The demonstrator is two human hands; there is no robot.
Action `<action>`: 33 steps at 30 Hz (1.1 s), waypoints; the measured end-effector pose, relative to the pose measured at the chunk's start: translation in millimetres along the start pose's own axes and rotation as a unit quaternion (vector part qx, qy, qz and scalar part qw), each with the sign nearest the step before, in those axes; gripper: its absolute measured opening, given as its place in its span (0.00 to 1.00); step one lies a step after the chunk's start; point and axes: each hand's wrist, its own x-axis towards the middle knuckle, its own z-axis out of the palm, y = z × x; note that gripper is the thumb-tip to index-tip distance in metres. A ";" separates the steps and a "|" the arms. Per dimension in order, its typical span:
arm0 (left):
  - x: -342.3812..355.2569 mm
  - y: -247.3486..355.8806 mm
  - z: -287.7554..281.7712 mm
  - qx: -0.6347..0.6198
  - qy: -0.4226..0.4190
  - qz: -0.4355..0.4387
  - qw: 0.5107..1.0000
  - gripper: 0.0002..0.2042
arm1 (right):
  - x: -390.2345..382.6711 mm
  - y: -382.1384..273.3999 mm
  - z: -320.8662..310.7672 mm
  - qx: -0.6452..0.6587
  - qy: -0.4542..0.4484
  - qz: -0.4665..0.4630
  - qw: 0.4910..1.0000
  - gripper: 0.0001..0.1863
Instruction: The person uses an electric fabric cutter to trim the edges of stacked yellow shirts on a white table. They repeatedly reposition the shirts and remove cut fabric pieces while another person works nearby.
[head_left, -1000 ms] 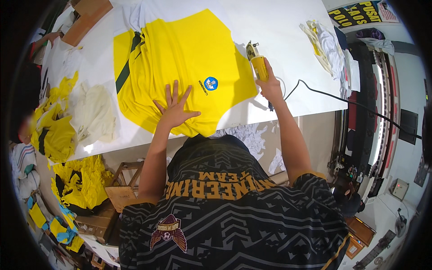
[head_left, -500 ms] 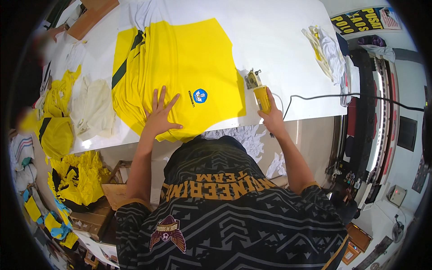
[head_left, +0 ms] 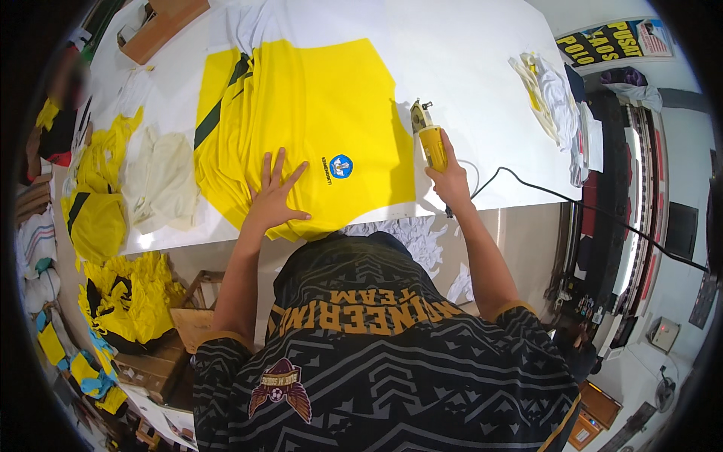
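Spread on the white table is a yellow fabric panel, with a round blue emblem and a dark green stripe across its gathered left part. My left hand lies flat on the panel's lower middle, fingers spread. In my right hand is a yellow electric fabric cutter, gripped around its body. Its metal head points away from me, close beside the panel's right edge. I cannot tell whether the blade touches the cloth. A black cable trails off to the right.
Yellow scraps and cream cloth lie at the table's left. Folded pieces stack at the far right. White offcuts are below the near edge, and a yellow heap at lower left. Another person is at the left rim.
My right hand has pushed the cutter farther from me along the panel's right edge. The black cable now hangs lower at the right. My left hand stays spread on the cloth.
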 end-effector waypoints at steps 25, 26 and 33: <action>-3.2 15.2 -7.2 0.011 -0.017 -0.035 0.999 0.66 | 122.6 -41.6 -7.6 -0.029 -0.035 -0.081 0.996 0.56; -2.7 16.1 -8.7 0.015 -0.022 -0.035 0.999 0.66 | 128.6 -42.5 -7.9 -0.036 -0.037 -0.086 0.995 0.56; -4.5 19.4 -12.2 0.015 -0.022 -0.044 0.999 0.67 | 165.2 -75.4 -5.5 -0.049 -0.059 -0.077 0.994 0.56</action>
